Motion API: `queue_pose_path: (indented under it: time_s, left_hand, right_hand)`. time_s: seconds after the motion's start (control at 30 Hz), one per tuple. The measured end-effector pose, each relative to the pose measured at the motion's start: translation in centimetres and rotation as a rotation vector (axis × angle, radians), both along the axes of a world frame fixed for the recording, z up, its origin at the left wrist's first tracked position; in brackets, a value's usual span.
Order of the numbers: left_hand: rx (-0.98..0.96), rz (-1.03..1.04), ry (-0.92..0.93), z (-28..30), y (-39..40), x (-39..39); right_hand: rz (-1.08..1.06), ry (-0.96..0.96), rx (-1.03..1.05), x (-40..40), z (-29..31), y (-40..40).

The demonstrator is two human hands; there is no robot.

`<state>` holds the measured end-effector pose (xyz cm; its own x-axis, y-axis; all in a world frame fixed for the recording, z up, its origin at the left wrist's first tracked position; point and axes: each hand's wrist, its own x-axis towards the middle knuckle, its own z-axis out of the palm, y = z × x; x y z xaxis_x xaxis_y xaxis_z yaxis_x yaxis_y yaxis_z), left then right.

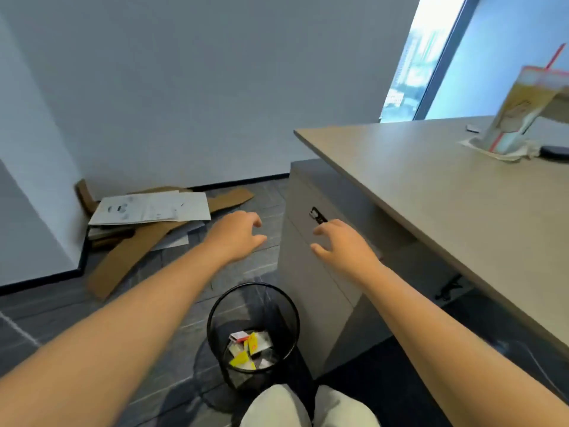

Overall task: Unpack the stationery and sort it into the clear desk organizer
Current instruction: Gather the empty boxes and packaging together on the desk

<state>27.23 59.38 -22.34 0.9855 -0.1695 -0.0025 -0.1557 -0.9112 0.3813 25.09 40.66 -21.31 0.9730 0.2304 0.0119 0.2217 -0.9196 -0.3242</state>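
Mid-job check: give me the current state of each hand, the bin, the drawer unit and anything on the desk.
Left hand: empty, fingers loosely curled, held out above the floor.
Right hand: empty, fingers spread, held out in front of the cabinet.
Black wire mesh wastebasket: upright, holding yellow and white packaging scraps.
Grey drawer cabinet: closed.
Plastic drink cup with red straw: upright on the desk, on crumpled tissue.
Flattened cardboard pieces: lying on the floor.

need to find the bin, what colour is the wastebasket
Black wire mesh wastebasket, head view.
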Motion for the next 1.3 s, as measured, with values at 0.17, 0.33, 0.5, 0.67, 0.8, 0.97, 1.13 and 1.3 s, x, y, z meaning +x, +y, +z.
queue_pose_path:
  time_s: [0.17,0.33,0.5,0.67,0.8,0.97,1.13,1.3]
  left_hand:
    - [0.088,-0.151,-0.201,6.7,-5.1,-2.7]
    - [0.185,-0.292,-0.321,10.1,-12.0,-4.6]
    - [0.274,-0.438,-0.356,10.4,-19.5,-5.0]
    - [0.299,-0.544,-0.369,9.3,-26.4,-4.9]
    - [0.275,-0.592,-0.327,8.4,-31.3,-4.6]
    - [0.162,-0.705,-0.227,8.5,-38.0,-3.2]
    - [0.007,-0.832,-0.190,8.4,-44.2,-1.2]
    - [0.026,-0.911,-0.105,7.6,-47.7,0.9]
  right_hand:
    - [-0.085,-0.167,-0.036,-4.8,6.4,-4.2]
    - [-0.284,-0.249,-0.057,-9.4,9.1,-11.5]
    - [-0.516,-0.210,-0.124,-13.8,9.5,-20.0]
    - [-0.756,-0.102,-0.157,-17.4,8.6,-27.9]
    - [-0.873,-0.081,-0.089,-18.1,7.9,-32.4]
    - [-0.909,-0.152,-0.025,-15.5,7.0,-36.2]
    - [-0.977,-0.250,0.031,-12.0,5.8,-39.7]
    - [-1.041,-0.274,0.103,-9.5,4.7,-42.2]
